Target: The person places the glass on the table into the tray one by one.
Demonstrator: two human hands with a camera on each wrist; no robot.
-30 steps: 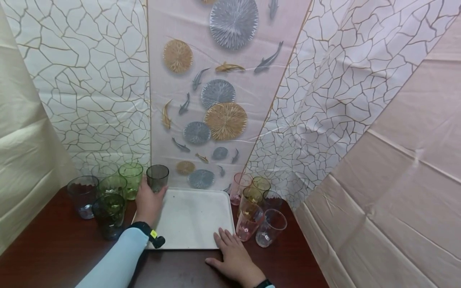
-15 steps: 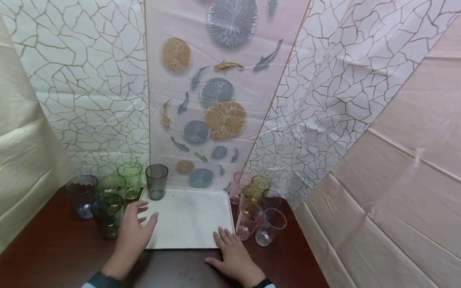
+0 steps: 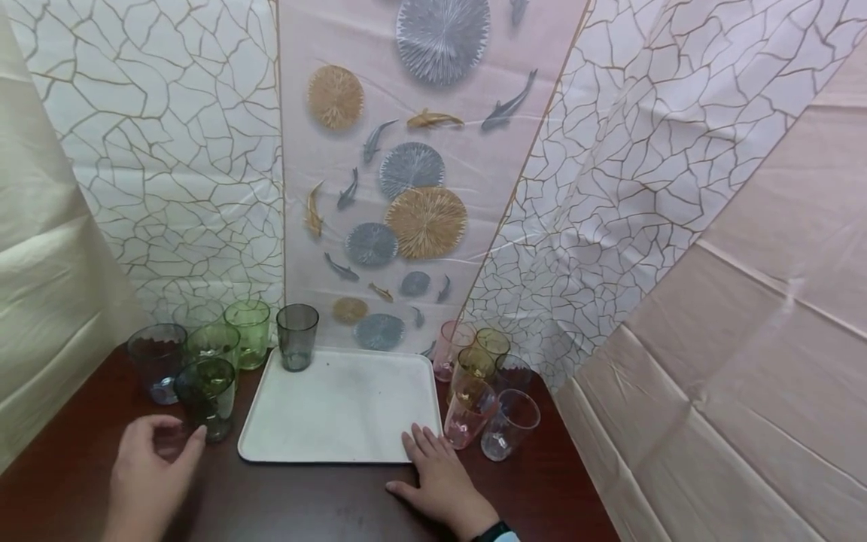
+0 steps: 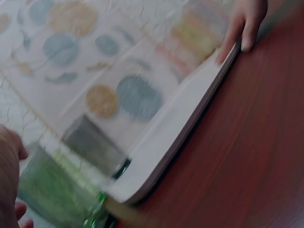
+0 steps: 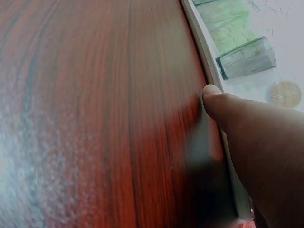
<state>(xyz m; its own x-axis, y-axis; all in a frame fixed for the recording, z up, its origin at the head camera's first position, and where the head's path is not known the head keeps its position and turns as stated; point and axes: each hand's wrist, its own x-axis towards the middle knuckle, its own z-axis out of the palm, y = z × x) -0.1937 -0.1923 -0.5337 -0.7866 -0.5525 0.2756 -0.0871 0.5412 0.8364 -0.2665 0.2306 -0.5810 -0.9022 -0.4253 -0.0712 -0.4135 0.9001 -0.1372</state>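
Note:
A grey glass [image 3: 297, 339] stands upright on the back left corner of the white tray [image 3: 339, 410]. My left hand [image 3: 150, 470] is over the table's left side with nothing in it, thumb and fingers parted and slightly bent. Its fingertips are close to the dark green glass [image 3: 206, 399], the front one of the left group. Flat and spread, my right hand [image 3: 443, 482] rests at the tray's front right corner. Its thumb [image 5: 212, 90] lies at the tray's front edge in the right wrist view.
Left of the tray stand several more glasses, among them a bluish one [image 3: 159, 365] and a light green one [image 3: 247, 335]. Pink, amber and clear glasses [image 3: 510, 425] crowd the right side. Patterned cloth [image 3: 372, 188] hangs behind the dark wooden table [image 3: 325, 500].
My left hand has let go of the grey glass at the tray's back left corner and moved left and toward me, beside the dark green glass. The right hand has stayed put.

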